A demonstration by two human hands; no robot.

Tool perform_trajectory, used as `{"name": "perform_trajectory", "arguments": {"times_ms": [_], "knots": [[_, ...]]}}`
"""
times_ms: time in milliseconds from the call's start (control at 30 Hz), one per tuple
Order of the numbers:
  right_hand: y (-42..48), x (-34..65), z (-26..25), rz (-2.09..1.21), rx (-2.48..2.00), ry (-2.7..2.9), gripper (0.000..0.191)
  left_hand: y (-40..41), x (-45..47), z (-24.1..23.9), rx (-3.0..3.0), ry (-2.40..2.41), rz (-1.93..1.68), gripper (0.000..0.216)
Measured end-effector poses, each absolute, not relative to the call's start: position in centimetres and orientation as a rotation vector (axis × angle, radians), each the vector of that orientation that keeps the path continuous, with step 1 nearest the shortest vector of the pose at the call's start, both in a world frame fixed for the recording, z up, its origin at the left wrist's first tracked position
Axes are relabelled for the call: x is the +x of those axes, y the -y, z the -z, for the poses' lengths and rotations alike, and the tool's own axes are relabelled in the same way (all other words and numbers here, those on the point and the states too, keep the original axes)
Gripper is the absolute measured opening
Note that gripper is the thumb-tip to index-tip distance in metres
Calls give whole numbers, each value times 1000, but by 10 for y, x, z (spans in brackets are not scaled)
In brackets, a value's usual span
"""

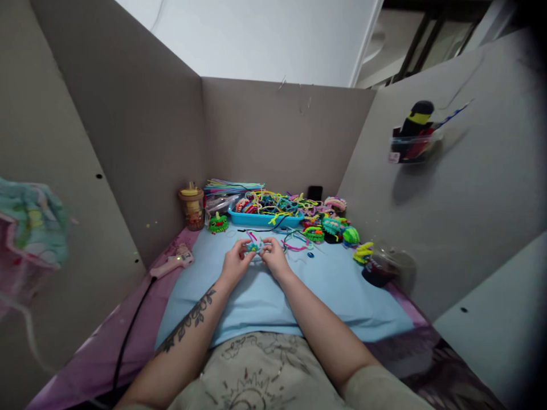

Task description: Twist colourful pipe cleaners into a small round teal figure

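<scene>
Both my hands meet over the middle of a light blue cloth (333, 290). My left hand (234, 262) and my right hand (274, 258) pinch a small teal and pink pipe-cleaner piece (255, 246) between their fingertips. Their fingers are curled closed on it. A loose pink pipe cleaner (294, 247) and a small dark blue bead (310, 255) lie just right of my right hand.
A blue tray (260, 219) heaped with coloured pipe cleaners stands at the back. Finished fuzzy figures (333, 226) cluster to its right, a green one (218, 223) to its left. A pink glue gun (173, 263) with black cord lies left. A dark cup (378, 272) stands right. Grey partition walls surround the desk.
</scene>
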State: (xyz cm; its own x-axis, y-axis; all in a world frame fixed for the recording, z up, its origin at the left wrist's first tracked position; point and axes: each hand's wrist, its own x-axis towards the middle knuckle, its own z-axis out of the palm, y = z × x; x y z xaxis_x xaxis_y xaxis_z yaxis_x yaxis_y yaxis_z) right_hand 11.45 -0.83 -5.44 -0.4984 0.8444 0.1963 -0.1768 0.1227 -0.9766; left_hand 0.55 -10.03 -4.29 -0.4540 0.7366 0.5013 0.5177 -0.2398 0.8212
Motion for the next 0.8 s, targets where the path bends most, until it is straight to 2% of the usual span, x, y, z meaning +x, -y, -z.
{"name": "perform_trajectory", "arguments": {"times_ms": [67, 267, 433, 800], "knots": [[8, 114, 55, -1443, -694, 1532, 34, 99, 5, 42, 1481, -1790, -1818, 37], [12, 116, 52, -1172, -722, 1714, 20, 97, 2, 42, 1291, -1709, -1941, 37], [20, 119, 51, -847, -658, 1929, 28, 97, 1, 39, 1152, -1589, -1988, 40], [32, 122, 51, -389, -554, 2246, 46, 98, 0, 31, 945, -1451, -2072, 47]]}}
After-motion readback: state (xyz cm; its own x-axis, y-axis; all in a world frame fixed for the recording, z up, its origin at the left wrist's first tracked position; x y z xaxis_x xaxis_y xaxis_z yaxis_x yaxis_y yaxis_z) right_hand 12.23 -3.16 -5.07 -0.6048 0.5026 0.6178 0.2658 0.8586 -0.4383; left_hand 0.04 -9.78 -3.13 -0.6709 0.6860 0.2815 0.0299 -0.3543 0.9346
